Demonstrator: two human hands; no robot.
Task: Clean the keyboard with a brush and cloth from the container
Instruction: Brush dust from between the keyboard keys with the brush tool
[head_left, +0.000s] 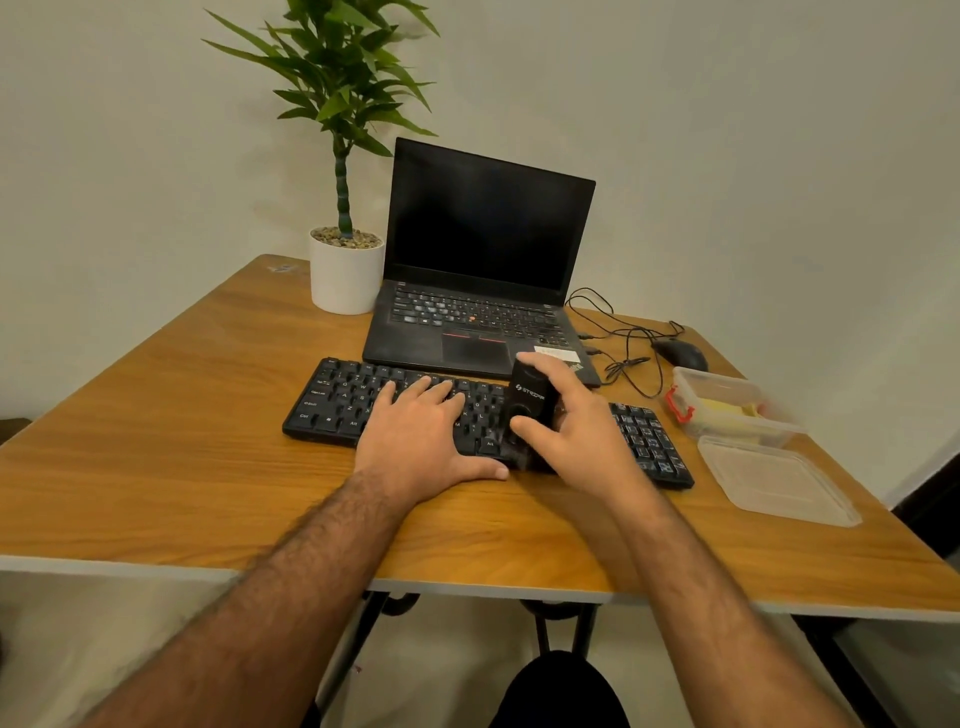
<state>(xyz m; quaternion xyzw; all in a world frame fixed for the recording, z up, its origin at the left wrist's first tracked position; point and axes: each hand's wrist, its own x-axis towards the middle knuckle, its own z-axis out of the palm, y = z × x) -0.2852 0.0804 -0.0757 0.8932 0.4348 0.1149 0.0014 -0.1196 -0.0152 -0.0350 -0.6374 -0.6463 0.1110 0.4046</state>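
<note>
Right hand (566, 421) is gripping a black block-handled brush (530, 402) over the right-centre of the long black keyboard (332, 410), while the flat-fingered left hand (421, 431) is pressing its middle keys, long axis running left-right.

Wall (727, 130): plain, off-white, evenly lit, beyond the grip.
Table (182, 415): wood-grain top, pale edge, under the grip.
Table legs (543, 631): dark metal, below.
Floor (130, 639): pale, beneath the table.

Home or small office desk, wooden table (171, 415), open laptop (483, 260), mouse (680, 353), potted plant (345, 156), plain wall (753, 130)
</note>
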